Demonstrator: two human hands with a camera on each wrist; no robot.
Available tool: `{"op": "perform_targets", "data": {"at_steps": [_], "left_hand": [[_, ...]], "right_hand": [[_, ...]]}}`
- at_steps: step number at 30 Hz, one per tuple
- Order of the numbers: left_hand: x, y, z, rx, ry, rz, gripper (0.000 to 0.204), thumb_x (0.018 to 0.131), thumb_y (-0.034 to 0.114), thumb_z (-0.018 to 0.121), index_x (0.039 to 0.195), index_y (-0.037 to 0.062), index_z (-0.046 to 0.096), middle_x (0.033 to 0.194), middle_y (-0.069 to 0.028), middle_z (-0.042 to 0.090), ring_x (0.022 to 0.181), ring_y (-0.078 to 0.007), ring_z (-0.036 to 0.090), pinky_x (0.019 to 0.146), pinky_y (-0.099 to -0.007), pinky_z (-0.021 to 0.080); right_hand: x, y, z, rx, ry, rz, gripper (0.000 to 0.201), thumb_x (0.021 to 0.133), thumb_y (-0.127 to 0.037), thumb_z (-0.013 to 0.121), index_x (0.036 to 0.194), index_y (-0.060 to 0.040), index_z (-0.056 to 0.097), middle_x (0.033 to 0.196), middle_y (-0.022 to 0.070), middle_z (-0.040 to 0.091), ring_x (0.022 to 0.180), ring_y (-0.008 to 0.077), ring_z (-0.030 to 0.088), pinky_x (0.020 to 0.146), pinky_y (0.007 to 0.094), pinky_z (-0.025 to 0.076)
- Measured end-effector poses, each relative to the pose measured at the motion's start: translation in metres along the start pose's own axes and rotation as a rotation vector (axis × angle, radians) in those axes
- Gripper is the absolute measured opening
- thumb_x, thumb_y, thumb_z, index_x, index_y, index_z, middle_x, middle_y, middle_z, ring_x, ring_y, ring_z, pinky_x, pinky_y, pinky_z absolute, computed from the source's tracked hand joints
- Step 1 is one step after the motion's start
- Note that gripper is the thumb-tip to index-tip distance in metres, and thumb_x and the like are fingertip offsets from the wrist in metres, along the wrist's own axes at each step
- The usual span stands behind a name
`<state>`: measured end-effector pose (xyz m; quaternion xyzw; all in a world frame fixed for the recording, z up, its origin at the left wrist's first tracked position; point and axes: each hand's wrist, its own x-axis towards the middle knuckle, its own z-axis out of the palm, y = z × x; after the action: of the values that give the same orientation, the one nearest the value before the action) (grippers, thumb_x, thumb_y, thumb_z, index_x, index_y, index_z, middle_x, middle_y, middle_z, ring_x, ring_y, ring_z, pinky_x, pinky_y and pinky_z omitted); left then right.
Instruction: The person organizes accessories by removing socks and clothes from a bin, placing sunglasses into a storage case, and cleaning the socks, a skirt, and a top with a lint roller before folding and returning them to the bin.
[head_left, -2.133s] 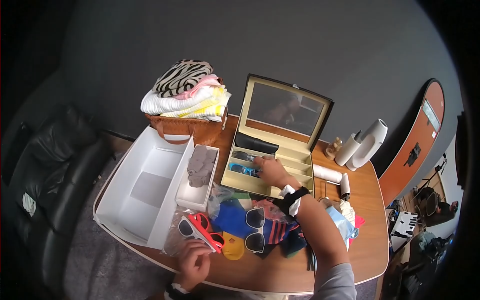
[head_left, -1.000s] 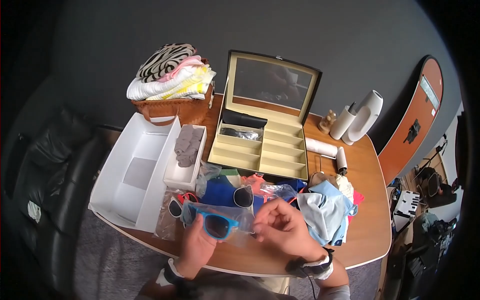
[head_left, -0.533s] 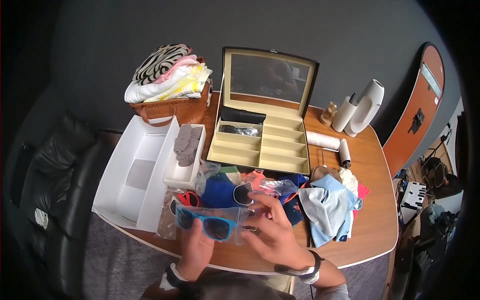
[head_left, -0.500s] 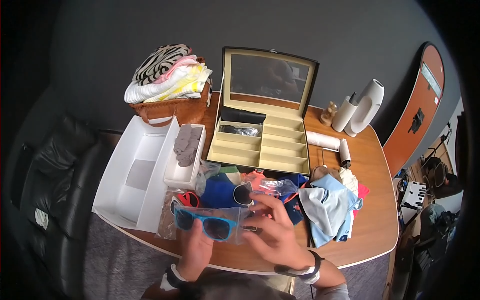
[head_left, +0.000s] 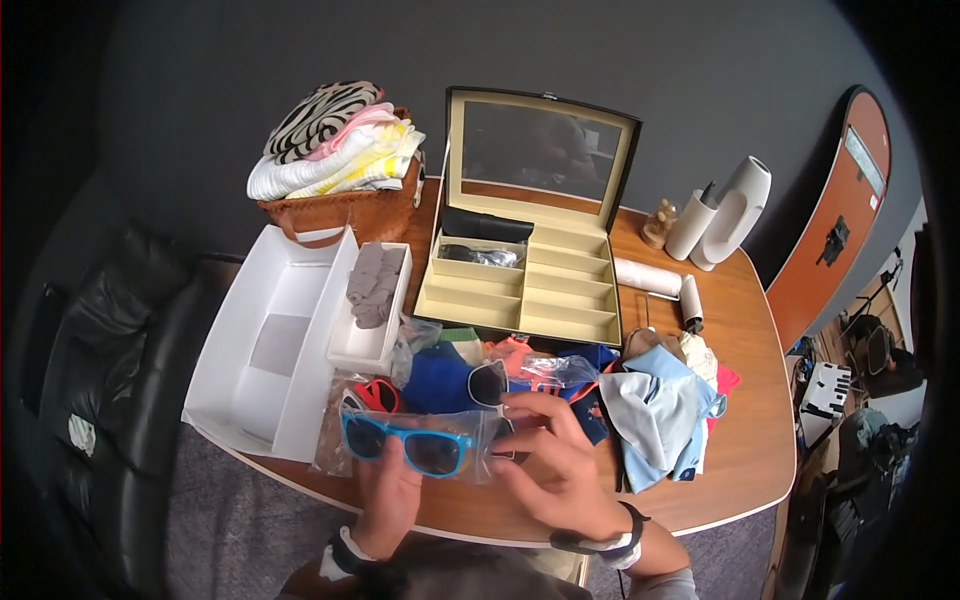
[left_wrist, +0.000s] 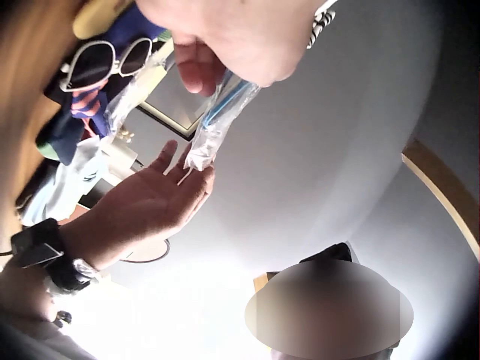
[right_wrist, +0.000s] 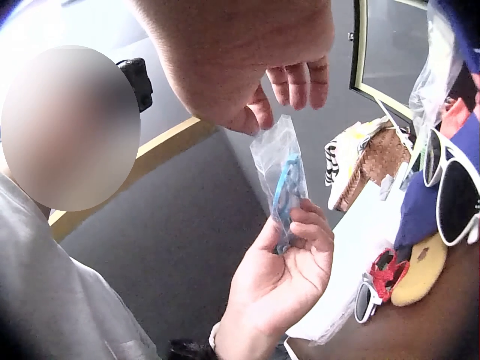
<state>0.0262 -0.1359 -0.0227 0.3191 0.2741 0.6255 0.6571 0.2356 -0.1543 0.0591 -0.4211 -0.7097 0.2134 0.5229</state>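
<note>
My left hand (head_left: 391, 490) pinches blue sunglasses (head_left: 433, 453) in a clear plastic bag (right_wrist: 274, 154), thumb across the front of the frame. At the bag's other end is my right hand (head_left: 562, 470), fingers spread and slightly bent, thumb and fingertips right at the plastic edge. In the right wrist view the glasses stand on edge, temples folded inside the bag. Behind the hands, white-framed sunglasses (head_left: 488, 384) and red sunglasses (head_left: 376, 395) lie among cloths. The eyewear case (head_left: 566, 291) stands with its lid up; a black pouch (head_left: 487, 226) and bagged dark glasses (head_left: 480, 256) sit in it.
Left on the table (head_left: 740, 440) stand a large white box (head_left: 225, 370) and a small white box (head_left: 352, 347) holding grey cloth. Behind them is a brown basket (head_left: 350, 212) of folded textiles. Light blue cloths (head_left: 655, 420) lie right, with a white vase (head_left: 738, 215) farther back.
The right hand has come from the case to the bag. The blue sunglasses moved from the case to the left hand, which has let go of the red pair. The bag now lies more squarely.
</note>
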Motion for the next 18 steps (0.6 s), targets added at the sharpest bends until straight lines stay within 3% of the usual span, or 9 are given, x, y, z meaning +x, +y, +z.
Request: {"op": "perform_targets", "data": {"at_steps": [4,7,10,13,18], "left_hand": [[-0.001,0.0,0.002,-0.004,-0.009,0.013,0.035,0.111,0.027,0.051,0.141,0.0102,0.049,0.135,-0.007,0.061,0.125,-0.0221,0.06,0.107,-0.0442,0.05],[0.0,-0.001,-0.001,0.013,-0.007,0.02,0.035,0.111,0.027,0.052,0.141,0.0103,0.049,0.134,-0.0074,0.061,0.125,-0.0224,0.06,0.107,-0.0443,0.05],[-0.001,0.0,-0.001,0.029,-0.02,0.02,0.036,0.11,0.028,0.052,0.141,0.0101,0.048,0.133,-0.0078,0.061,0.124,-0.0228,0.06,0.107,-0.0448,0.05],[-0.001,-0.005,-0.006,0.057,-0.058,0.031,0.036,0.11,0.029,0.053,0.14,0.0097,0.049,0.132,-0.0083,0.061,0.124,-0.0232,0.06,0.106,-0.0454,0.05],[-0.002,-0.004,-0.003,-0.01,-0.041,-0.012,0.037,0.11,0.033,0.052,0.138,0.009,0.052,0.132,-0.0095,0.062,0.126,-0.0248,0.06,0.109,-0.0465,0.048]], "right_hand": [[-0.002,0.009,0.004,0.014,-0.045,0.027,0.02,0.086,0.002,0.076,0.104,0.0011,0.069,0.132,0.0208,0.059,0.109,0.0296,0.065,0.091,0.0385,0.054],[-0.006,0.005,0.003,0.067,0.044,0.042,0.022,0.086,0.001,0.077,0.105,0.0005,0.067,0.131,0.0199,0.06,0.108,0.0302,0.065,0.093,0.0375,0.053],[0.0,-0.004,0.002,0.068,0.066,0.14,0.019,0.086,0.0,0.077,0.102,0.0002,0.065,0.121,0.0182,0.064,0.105,0.0269,0.065,0.09,0.0341,0.052],[-0.003,0.002,0.005,0.281,-0.008,0.362,0.012,0.092,-0.001,0.073,0.097,0.0009,0.063,0.109,0.0137,0.065,0.097,0.0213,0.063,0.084,0.0313,0.05],[-0.012,0.014,0.008,0.53,-0.087,0.453,0.01,0.1,-0.003,0.065,0.092,0.0017,0.061,0.099,0.0091,0.063,0.091,0.0158,0.058,0.078,0.0295,0.046]]}}
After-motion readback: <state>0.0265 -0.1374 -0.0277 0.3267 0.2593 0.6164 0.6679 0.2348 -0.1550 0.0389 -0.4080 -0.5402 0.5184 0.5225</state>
